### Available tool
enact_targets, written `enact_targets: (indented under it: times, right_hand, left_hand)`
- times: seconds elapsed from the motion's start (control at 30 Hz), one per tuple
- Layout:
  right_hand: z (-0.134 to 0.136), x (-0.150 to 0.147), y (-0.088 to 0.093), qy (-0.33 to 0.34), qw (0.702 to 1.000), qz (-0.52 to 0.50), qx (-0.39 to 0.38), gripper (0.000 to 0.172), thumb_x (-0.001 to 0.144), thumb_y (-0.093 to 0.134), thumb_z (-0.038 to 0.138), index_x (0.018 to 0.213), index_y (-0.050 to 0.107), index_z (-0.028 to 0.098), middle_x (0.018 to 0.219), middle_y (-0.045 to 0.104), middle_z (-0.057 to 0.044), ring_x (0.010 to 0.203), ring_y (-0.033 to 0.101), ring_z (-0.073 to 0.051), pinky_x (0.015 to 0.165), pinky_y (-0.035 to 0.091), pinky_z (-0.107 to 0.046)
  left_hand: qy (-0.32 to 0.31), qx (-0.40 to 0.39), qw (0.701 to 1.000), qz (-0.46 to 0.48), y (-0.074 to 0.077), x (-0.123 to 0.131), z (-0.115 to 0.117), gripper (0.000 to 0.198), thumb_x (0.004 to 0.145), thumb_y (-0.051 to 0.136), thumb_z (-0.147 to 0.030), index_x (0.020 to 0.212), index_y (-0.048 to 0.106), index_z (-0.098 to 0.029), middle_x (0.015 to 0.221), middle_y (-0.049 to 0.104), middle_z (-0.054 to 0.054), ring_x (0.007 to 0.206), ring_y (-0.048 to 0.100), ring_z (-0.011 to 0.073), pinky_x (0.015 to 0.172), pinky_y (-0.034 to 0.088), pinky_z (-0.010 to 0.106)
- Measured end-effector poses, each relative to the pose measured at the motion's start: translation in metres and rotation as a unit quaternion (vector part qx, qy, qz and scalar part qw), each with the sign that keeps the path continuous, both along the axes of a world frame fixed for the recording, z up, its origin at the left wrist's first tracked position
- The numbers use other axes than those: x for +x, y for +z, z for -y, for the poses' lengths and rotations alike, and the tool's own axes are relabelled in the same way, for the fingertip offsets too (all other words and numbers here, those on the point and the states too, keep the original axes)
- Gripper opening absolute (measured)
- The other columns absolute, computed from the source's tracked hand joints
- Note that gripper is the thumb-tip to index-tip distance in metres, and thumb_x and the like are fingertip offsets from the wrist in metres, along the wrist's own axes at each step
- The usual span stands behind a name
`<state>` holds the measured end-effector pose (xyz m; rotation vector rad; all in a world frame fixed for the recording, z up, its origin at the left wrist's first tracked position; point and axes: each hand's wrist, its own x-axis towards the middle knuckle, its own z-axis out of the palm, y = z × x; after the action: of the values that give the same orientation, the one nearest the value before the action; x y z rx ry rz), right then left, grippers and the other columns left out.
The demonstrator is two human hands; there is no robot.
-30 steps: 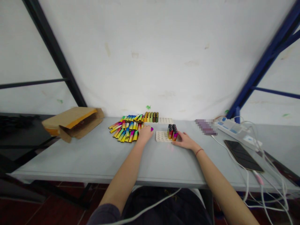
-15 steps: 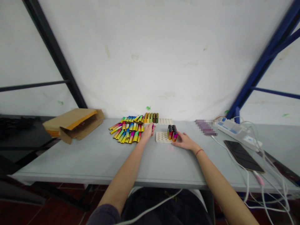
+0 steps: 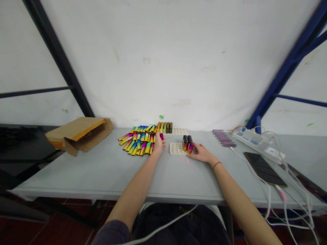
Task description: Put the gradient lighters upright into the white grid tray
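Note:
My left hand (image 3: 158, 145) is shut on a slim lighter with a magenta end (image 3: 161, 136), held upright just right of a loose pile of rainbow-gradient metallic lighters (image 3: 136, 143). A cream pegged tray (image 3: 175, 148) lies flat between my hands, with a block of upright lighters (image 3: 187, 143) at its right side. My right hand (image 3: 200, 153) rests on the table, fingers open, their tips at that block and the tray's corner. Behind stand a row of upright lighters (image 3: 165, 128) and a second cream tray (image 3: 180, 131).
A torn cardboard envelope (image 3: 79, 136) lies at the table's left end. To the right are a pixelated purple item (image 3: 224, 138), a power strip (image 3: 255, 144), a phone (image 3: 264, 172) and white cables running over the front edge.
My left hand has shifted left and slightly back, with the magenta-ended lighter now upright in its fingers. My right hand stays nearly where it was.

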<state>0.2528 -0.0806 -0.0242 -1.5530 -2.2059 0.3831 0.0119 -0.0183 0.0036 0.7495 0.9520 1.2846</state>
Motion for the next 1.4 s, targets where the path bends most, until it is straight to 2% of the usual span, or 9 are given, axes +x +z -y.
enact_targets:
  times: [0.23,0.5,0.63,0.83,0.93,1.1,1.23,1.33,1.4]
  right_hand:
    - [-0.001,0.001,0.0,0.003,1.0,0.009,-0.009,0.063,0.08,0.06,0.056,0.127,0.054,0.013,0.105,0.067,-0.012,0.098,0.06,-0.029,0.096,0.039,-0.049]
    - [0.001,-0.001,0.002,-0.008,1.0,0.004,-0.011,0.064,0.079,0.061,0.055,0.129,0.053,0.015,0.105,0.067,-0.011,0.099,0.059,-0.029,0.095,0.04,-0.048]
    - [0.0,0.0,0.0,0.001,1.0,0.0,-0.004,0.064,0.079,0.061,0.055,0.128,0.053,0.014,0.109,0.067,-0.012,0.102,0.06,-0.03,0.099,0.038,-0.05]
    - [-0.003,0.002,-0.004,0.002,1.0,0.008,-0.003,0.065,0.08,0.06,0.055,0.129,0.052,0.014,0.103,0.068,-0.01,0.098,0.061,-0.029,0.101,0.036,-0.05]
    - [-0.003,0.002,-0.003,0.002,1.0,0.007,-0.004,0.065,0.08,0.06,0.055,0.13,0.052,0.015,0.105,0.068,-0.011,0.099,0.061,-0.029,0.099,0.038,-0.051]
    - [-0.002,0.002,-0.003,0.005,1.0,-0.002,-0.003,0.066,0.079,0.062,0.054,0.132,0.051,0.014,0.107,0.068,-0.011,0.098,0.061,-0.029,0.101,0.036,-0.052]
    - [-0.001,0.001,-0.002,0.006,1.0,-0.011,0.004,0.067,0.08,0.063,0.053,0.133,0.05,0.015,0.108,0.069,-0.01,0.097,0.061,-0.028,0.102,0.035,-0.052]
    - [0.001,0.0,-0.001,0.004,1.0,-0.008,0.0,0.065,0.08,0.062,0.053,0.131,0.051,0.015,0.107,0.069,-0.01,0.097,0.061,-0.028,0.102,0.035,-0.052]
    - [0.001,-0.001,0.0,0.002,1.0,-0.005,-0.001,0.064,0.08,0.062,0.053,0.131,0.052,0.015,0.107,0.069,-0.01,0.098,0.062,-0.029,0.101,0.036,-0.052]
  left_hand:
    - [0.04,-0.001,0.999,0.013,-0.005,0.006,-0.003,0.036,0.087,0.034,-0.045,0.06,0.033,-0.023,0.039,0.021,-0.01,0.029,0.014,0.0054,0.032,0.009,0.018]
    - [0.045,-0.002,0.999,0.019,-0.004,0.004,-0.002,0.041,0.089,0.031,-0.05,0.059,0.033,-0.022,0.039,0.021,-0.01,0.029,0.014,0.0055,0.032,0.009,0.018]
    - [0.035,0.0,0.999,0.017,-0.004,0.004,-0.002,0.039,0.089,0.032,-0.047,0.059,0.032,-0.023,0.039,0.02,-0.01,0.029,0.014,0.0058,0.033,0.009,0.018]
    - [0.064,-0.003,0.998,0.028,-0.004,0.003,-0.003,0.035,0.088,0.034,-0.043,0.06,0.034,-0.022,0.04,0.022,-0.009,0.029,0.015,0.0057,0.033,0.009,0.018]
    - [0.054,0.012,0.998,0.03,-0.005,0.001,-0.002,0.037,0.089,0.034,-0.047,0.061,0.036,-0.022,0.041,0.022,-0.01,0.03,0.017,0.0057,0.033,0.012,0.018]
    - [-0.013,0.037,0.999,0.008,-0.002,0.01,0.001,0.04,0.089,0.038,-0.057,0.071,0.041,-0.021,0.045,0.03,-0.01,0.032,0.025,0.0059,0.035,0.021,0.018]
    - [-0.029,0.161,0.982,-0.09,0.007,0.023,0.012,0.026,0.088,0.052,-0.047,0.086,0.05,-0.021,0.058,0.051,-0.005,0.05,0.05,0.0095,0.048,0.039,0.019]
    - [-0.036,0.294,0.935,-0.194,0.014,0.027,0.024,0.021,0.085,0.059,-0.039,0.089,0.062,-0.019,0.083,0.063,0.004,0.084,0.06,0.015,0.068,0.047,0.021]
    - [-0.052,0.336,0.905,-0.254,0.016,0.028,0.029,0.021,0.082,0.063,-0.037,0.089,0.069,-0.017,0.094,0.065,0.007,0.093,0.059,0.0181,0.073,0.048,0.023]
